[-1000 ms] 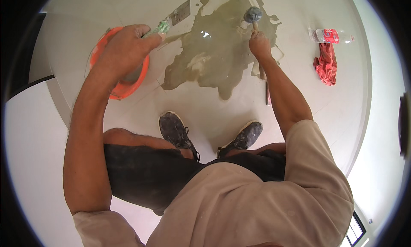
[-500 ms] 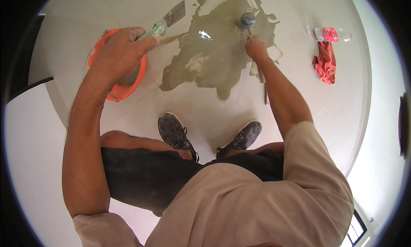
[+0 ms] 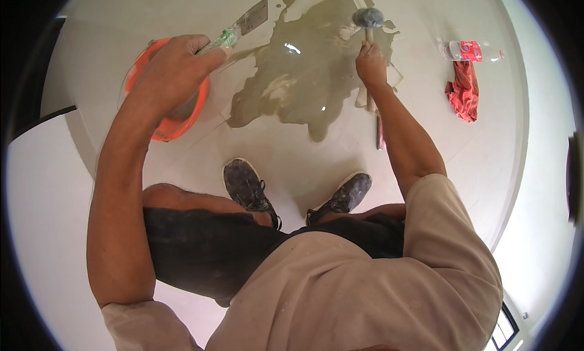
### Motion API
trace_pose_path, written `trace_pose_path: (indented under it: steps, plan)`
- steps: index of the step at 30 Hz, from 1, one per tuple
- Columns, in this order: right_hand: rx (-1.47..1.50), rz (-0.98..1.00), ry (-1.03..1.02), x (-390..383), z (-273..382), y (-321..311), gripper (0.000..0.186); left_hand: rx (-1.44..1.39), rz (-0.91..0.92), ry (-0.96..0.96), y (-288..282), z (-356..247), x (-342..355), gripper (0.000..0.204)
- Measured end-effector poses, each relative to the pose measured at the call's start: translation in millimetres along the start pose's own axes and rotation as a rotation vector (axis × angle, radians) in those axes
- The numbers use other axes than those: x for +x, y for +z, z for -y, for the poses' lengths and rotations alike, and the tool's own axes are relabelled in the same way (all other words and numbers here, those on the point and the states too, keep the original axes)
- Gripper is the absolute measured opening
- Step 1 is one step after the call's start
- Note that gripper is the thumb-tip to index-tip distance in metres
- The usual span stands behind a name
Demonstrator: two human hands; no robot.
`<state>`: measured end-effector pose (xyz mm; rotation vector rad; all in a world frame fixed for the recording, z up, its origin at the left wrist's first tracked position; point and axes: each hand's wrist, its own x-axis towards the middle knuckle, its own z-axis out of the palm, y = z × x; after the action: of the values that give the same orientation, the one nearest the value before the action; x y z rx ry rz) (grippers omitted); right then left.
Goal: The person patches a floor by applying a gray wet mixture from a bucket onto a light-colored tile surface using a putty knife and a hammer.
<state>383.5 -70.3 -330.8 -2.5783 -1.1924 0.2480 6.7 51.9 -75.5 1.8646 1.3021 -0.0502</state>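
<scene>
Closed around a green wrapped handle, my left hand (image 3: 182, 68) holds a putty knife (image 3: 252, 17) with its flat metal blade pointing far and to the right. Below that hand sits an orange bucket (image 3: 196, 111), partly covered by my hand and wrist. My right hand (image 3: 371, 64) grips the wooden handle of a rubber mallet (image 3: 368, 18), whose dark head is over the right edge of a wet grey-brown puddle (image 3: 298, 77). The puddle spreads irregularly across the pale tiled floor (image 3: 298, 162).
At the right lie a clear plastic bottle (image 3: 471, 50) with a red label and a crumpled red cloth (image 3: 465, 92). A narrow tool with a reddish part (image 3: 381, 135) lies beside my right forearm. My dark shoes (image 3: 246, 184) stand near the puddle's close edge.
The mallet and my right hand have shifted to the right, and the mallet head is turned more sideways. My left hand and the putty knife have moved only slightly.
</scene>
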Motion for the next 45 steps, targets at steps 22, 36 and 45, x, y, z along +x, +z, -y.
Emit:
trace_pose_path:
  steps: [22,36,45]
  plan:
    - [-0.178,-0.346,0.639,-117.9,-132.4,-55.2,0.035,-0.013,0.094,-0.112,0.0,-14.1,2.2,0.037]
    - [1.953,0.686,0.391,-165.0,215.3,-110.6,0.043,-0.028,0.323,0.0,43.4,-29.7,9.4,0.04]
    - [1.219,0.231,0.624,-96.0,54.4,-32.6,0.022,0.355,0.311,0.077,34.2,-65.1,-21.6,0.049]
